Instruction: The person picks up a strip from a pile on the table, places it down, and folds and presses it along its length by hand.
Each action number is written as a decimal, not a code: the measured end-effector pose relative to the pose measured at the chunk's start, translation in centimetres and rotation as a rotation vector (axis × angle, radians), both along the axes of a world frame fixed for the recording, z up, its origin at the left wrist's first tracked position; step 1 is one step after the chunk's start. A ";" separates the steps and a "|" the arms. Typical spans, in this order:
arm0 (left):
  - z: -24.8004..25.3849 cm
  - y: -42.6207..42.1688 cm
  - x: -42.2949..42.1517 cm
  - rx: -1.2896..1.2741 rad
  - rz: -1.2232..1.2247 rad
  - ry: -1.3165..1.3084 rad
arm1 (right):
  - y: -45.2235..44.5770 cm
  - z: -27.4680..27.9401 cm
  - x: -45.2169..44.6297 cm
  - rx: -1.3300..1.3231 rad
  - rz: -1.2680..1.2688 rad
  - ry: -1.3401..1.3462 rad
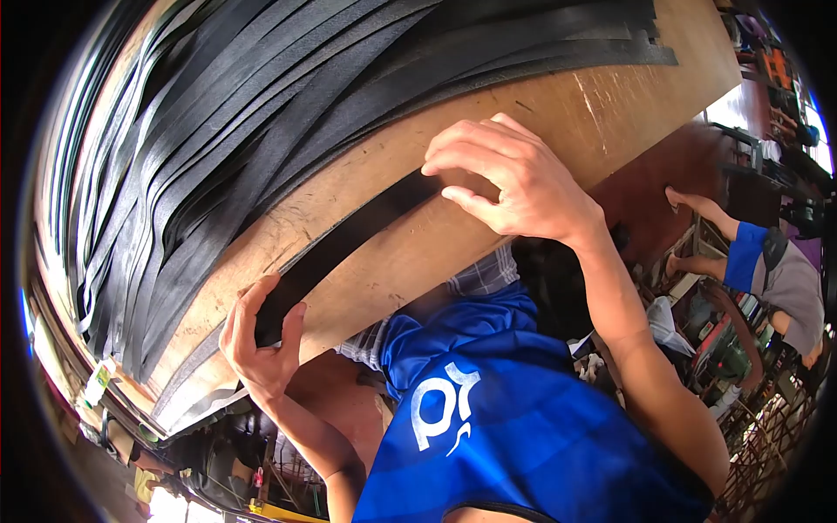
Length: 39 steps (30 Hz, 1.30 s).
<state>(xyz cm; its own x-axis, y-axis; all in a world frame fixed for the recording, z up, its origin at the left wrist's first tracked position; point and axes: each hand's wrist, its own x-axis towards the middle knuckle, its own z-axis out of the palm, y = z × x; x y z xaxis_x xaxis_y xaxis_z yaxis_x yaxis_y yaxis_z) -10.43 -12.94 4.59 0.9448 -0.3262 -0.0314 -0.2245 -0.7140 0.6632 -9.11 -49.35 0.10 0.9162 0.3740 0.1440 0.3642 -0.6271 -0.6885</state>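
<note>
A long black strip (pixel 353 235), which looks like leather or a leather-like sheet, lies along the front of a wooden board. Its near-left stretch passes between the thumb and fingers of my left hand (pixel 261 344), and a pale-edged tail runs on below that hand. Toward the strip's right end, my right hand (pixel 519 179) has its fingers and thumb curled about the two edges; the palm hides part of it. Behind both hands, a large heap of similar black strips (pixel 261 113) spreads over the board, long and overlapping.
The wooden board (pixel 628 96) slopes across the view, its front edge close to my lap. A person in a grey top (pixel 798 288) sits at the right, among cluttered tools and materials. More clutter, including a dark bag-like object (pixel 205 466), lies at the lower left.
</note>
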 end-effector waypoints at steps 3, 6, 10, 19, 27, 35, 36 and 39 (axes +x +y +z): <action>-0.1 0.0 0.0 0.000 -0.003 -0.025 | 0.2 0.0 0.1 0.007 0.017 -0.019; 0.1 0.1 0.0 0.026 0.010 -0.013 | 0.5 0.0 0.3 0.002 0.050 -0.040; 0.1 0.1 0.0 0.018 0.007 0.002 | 0.8 0.1 0.6 -0.020 0.095 -0.052; -0.1 -0.1 0.0 0.025 -0.013 -0.047 | 1.1 0.0 0.9 -0.056 0.133 -0.088; 0.0 -0.2 0.1 0.032 0.003 -0.018 | 1.3 0.8 1.3 -0.059 0.132 -0.050; 0.3 -0.5 0.4 0.014 -0.047 -0.024 | 1.3 0.8 1.3 -0.058 0.131 -0.022; 0.3 -0.5 0.4 0.007 -0.050 -0.031 | 1.3 0.8 1.3 -0.062 0.127 -0.018; 0.3 -0.2 0.4 0.008 -0.057 -0.024 | 1.3 1.0 1.4 -0.073 0.128 -0.007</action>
